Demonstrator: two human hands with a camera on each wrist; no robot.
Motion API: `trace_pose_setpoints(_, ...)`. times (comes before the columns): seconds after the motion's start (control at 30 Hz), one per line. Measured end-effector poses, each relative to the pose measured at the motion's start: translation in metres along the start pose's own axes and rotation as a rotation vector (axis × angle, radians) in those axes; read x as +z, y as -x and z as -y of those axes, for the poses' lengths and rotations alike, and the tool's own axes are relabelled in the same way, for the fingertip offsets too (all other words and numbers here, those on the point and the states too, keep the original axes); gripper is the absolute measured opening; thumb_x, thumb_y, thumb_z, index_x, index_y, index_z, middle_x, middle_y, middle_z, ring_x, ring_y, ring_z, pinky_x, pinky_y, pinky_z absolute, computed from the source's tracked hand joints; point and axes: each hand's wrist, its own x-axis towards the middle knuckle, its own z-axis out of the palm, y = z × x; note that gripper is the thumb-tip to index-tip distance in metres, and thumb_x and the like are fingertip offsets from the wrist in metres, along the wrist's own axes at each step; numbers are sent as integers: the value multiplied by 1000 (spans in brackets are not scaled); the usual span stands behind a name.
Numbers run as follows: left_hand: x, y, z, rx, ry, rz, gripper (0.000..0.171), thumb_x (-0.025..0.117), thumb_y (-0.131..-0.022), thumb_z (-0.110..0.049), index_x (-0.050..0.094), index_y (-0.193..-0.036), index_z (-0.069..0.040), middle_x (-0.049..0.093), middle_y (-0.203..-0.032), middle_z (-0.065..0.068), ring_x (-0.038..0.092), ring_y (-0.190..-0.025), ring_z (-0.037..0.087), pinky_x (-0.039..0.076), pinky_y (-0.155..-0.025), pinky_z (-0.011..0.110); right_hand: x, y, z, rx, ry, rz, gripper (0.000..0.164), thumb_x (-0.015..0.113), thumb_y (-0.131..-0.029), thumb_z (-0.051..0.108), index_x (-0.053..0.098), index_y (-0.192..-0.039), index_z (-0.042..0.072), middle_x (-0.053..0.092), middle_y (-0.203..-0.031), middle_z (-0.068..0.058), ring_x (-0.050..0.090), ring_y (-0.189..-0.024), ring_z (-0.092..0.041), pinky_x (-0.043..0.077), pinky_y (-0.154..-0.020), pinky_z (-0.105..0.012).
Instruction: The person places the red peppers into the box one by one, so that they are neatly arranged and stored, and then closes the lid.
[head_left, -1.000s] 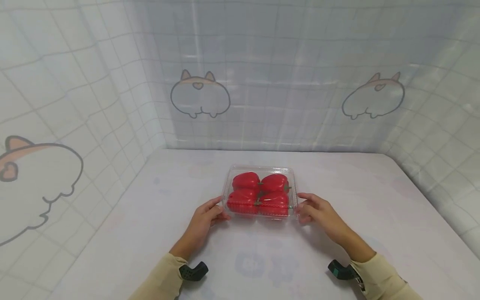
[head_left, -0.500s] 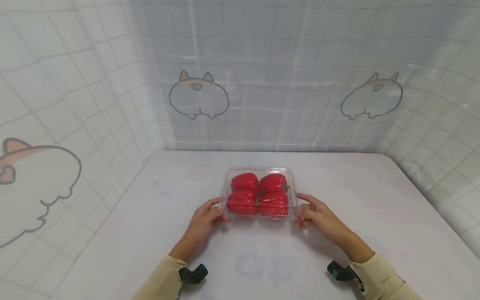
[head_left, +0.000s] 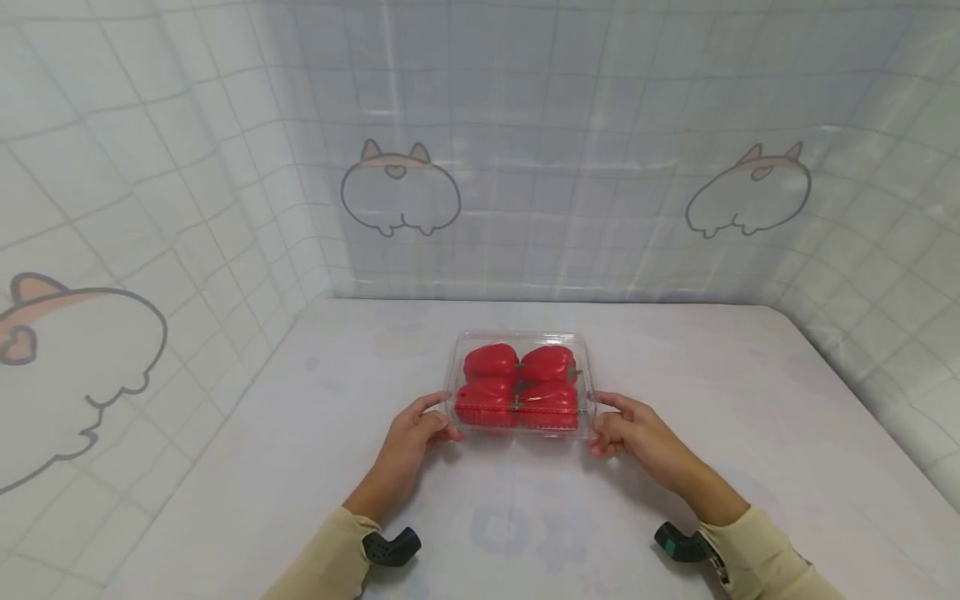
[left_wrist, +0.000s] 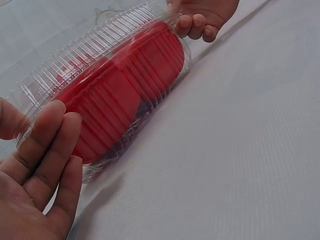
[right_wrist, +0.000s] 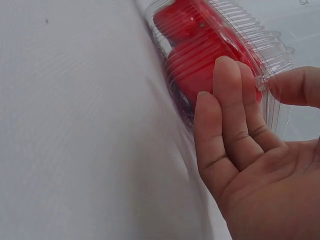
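Note:
A clear plastic clamshell box (head_left: 525,435) with a ribbed lid sits on the white table, lid down. Inside it several red bell peppers (head_left: 550,364) with green stems lie in two rows. At the box's near left corner, my left hand (head_left: 408,437) pinches the rim, its lower fingers in front of the ribbed wall in the left wrist view. My right hand (head_left: 633,429) pinches the rim at the near right corner. In the right wrist view one digit (right_wrist: 295,86) meets the rim while the other fingers lie lower, close to the side.
White cloth covers the table (head_left: 360,350), which ends at a back wall (head_left: 570,208) printed with a grid and cartoon corgis. Gridded walls also rise at left and right. Dark wrist-worn devices (head_left: 392,547) sit at both sleeve cuffs.
The right hand's fingers have drawn in slightly against the box's near right corner. The left hand and the box stay almost where they were.

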Motion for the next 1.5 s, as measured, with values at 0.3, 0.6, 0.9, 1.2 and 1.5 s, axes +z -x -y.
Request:
trace_pose_setpoints(0.3,3,2,-5,-14,-6,-17,41,48,-101,-13,51,-142,-11,72,-92,14,68,-98,26,50,-99,39,-2,1,1,-21,8,28,60,53,-102,17,31,-150,-9,66,-99,-25,69,-87,-27,58,-83,-33)
trace_pose_setpoints(0.6,5,2,-7,-2,1,-22,42,48,-100,-9,49,-141,-6,71,-91,14,69,-95,26,53,-93,34,-2,-1,-3,-33,-9,37,60,53,-101,15,29,-151,-7,66,-102,-26,69,-86,-26,58,-83,-32)
trace_pose_setpoints(0.9,5,2,-5,-22,-8,-23,41,47,-100,-13,50,-141,-9,71,-94,13,68,-97,26,52,-96,38,-2,-2,-4,-52,-16,21,58,50,-101,12,29,-151,-8,66,-96,-19,68,-85,-25,58,-83,-31)
trace_pose_setpoints(1.2,5,2,-5,-8,1,8,40,48,-101,-15,50,-141,-9,71,-95,14,68,-98,27,51,-97,39,1,-2,-2,-51,21,-68,53,52,-101,13,37,-149,-4,64,-94,-20,67,-83,-26,58,-80,-31)
trace_pose_setpoints(1.5,3,2,-2,0,29,39,41,48,-103,-15,49,-144,-10,70,-96,15,67,-100,27,51,-98,38,3,-5,-2,-37,-19,-117,51,52,-100,11,40,-147,-3,64,-89,-16,65,-79,-22,58,-76,-29)
